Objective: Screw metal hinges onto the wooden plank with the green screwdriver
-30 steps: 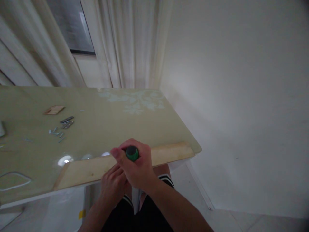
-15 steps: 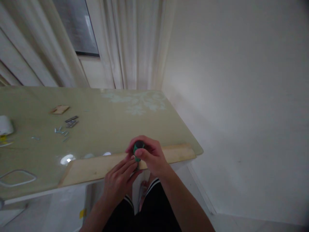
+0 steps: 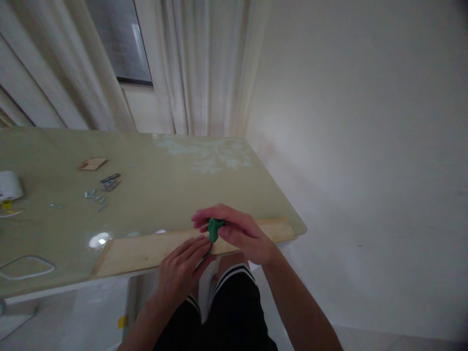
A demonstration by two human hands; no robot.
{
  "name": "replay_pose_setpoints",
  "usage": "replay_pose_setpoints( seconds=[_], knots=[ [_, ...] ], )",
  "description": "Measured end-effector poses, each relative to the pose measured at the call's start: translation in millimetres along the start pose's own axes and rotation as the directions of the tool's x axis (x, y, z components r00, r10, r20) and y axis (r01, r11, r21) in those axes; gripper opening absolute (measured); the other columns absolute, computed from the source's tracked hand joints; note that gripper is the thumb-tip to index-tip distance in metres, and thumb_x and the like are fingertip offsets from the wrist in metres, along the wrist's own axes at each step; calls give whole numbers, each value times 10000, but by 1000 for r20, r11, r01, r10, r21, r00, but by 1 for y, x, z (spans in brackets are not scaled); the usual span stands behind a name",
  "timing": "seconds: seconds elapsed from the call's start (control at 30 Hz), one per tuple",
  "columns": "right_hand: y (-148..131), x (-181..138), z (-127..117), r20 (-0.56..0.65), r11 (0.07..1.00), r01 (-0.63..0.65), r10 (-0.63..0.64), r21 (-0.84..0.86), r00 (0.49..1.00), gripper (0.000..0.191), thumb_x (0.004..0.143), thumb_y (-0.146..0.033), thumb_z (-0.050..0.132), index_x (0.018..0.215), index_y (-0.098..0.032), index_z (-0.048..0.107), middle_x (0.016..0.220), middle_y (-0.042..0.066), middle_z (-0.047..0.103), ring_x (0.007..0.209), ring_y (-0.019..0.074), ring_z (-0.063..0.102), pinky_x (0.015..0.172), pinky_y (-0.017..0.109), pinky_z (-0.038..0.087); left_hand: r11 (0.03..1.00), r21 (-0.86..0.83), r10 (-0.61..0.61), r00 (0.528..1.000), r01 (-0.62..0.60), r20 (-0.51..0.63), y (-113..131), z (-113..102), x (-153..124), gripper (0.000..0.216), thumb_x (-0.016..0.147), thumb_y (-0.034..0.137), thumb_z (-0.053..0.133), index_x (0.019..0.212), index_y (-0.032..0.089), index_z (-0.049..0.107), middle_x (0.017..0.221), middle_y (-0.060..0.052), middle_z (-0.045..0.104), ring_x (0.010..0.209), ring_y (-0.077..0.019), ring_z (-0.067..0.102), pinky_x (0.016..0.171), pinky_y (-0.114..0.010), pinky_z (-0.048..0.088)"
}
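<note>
A screwdriver (image 3: 215,229) with a green handle stands tilted over the front edge of a long wooden board (image 3: 131,253). My right hand (image 3: 241,231) is around its handle, thumb on the near side and fingers loosely stretched over the far side. Its thin shaft points down beside the fingertips of my left hand (image 3: 185,263). That hand grips the board's front edge, fingers lying on top and thumb at the edge. Something small and dark sits at the screwdriver's tip, too hidden to make out.
On the green-topped table (image 3: 175,195) lie several screws (image 3: 95,196), metal hinge-like pieces (image 3: 110,182) and a small wooden piece (image 3: 92,164). A white object (image 3: 10,185) and a wire loop (image 3: 27,267) are at the left. A wall (image 3: 365,170) rises at the right.
My right hand has loosened its fingers and shifted slightly right. The screwdriver's handle has tilted to the right. My left hand has stayed on the board.
</note>
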State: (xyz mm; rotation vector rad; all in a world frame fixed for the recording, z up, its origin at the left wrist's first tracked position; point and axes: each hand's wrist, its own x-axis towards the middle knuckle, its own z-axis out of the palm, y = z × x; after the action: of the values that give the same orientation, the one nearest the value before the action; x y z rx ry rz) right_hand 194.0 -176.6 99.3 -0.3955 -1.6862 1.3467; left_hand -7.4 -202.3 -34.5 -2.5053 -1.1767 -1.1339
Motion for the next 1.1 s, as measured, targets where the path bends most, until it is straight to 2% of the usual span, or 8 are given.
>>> replay_pose_setpoints(
  seconds=[0.1,0.23,0.33,0.53,0.73,0.83,0.97,1.1],
  knots=[
    [0,0,-2,-31,997,-9,6,-75,1000,389,1039,-289,629,1426,-310,666,1359,92,714,1214,216,693,1039,414,581,1000,-9,0,1000,0,7,0,1,0,257,1065,368,577,1157,233,775,1098,-41,829,1055,-233,777,987,-363,617],
    [12,-1,10,-285,925,60,-176,-375,942,319,951,-224,756,1256,-320,772,1151,45,786,1009,177,737,918,334,614,1000,-22,-10,1000,10,19,0,1,0,257,1053,345,601,1220,234,761,1149,-46,821,1091,-237,771,1003,-371,614],
    [10,-4,15,-308,866,79,-259,-494,915,374,939,-209,768,1294,-328,751,1146,47,780,1007,178,723,941,342,601,999,-28,-20,999,21,33,0,2,-1,253,1043,343,618,1221,237,764,1147,-44,822,1082,-240,772,996,-378,619],
    [-10,-8,0,-21,963,-10,5,-268,1000,390,1029,-214,631,1405,-305,680,1310,84,724,1178,193,694,1033,376,571,1000,-21,-23,999,23,26,0,3,-3,247,1057,360,590,1142,236,785,1111,-46,828,1091,-249,769,1003,-389,615],
    [11,-11,3,-287,913,59,-188,-404,939,357,869,-233,846,1211,-306,772,1024,46,731,956,190,693,904,355,598,1000,-21,-23,1000,23,13,2,0,1,271,1059,374,586,1230,260,764,1137,-38,824,1077,-242,775,978,-372,626],
    [12,-12,5,-254,911,106,-221,-399,942,391,849,-221,862,1213,-307,747,1069,54,718,1004,198,689,953,382,592,1000,-21,-22,999,23,26,2,-2,4,280,1060,388,581,1223,259,768,1134,-50,824,1076,-244,775,970,-376,632],
    [-1,-16,0,-124,945,39,-83,-325,989,489,952,-226,748,1416,-329,633,1395,96,674,1266,224,660,1089,431,553,999,-32,-24,999,25,38,2,-1,3,267,1055,366,587,1200,247,776,1151,-58,820,1075,-245,775,971,-381,635],
    [3,-19,-3,-144,962,26,-67,-271,987,386,973,-211,724,1346,-300,680,1253,81,754,1146,209,732,1011,403,598,999,-33,-21,999,22,43,1,0,2,261,1055,368,591,1199,249,774,1160,-44,818,1077,-242,774,980,-384,631]
  ],
)
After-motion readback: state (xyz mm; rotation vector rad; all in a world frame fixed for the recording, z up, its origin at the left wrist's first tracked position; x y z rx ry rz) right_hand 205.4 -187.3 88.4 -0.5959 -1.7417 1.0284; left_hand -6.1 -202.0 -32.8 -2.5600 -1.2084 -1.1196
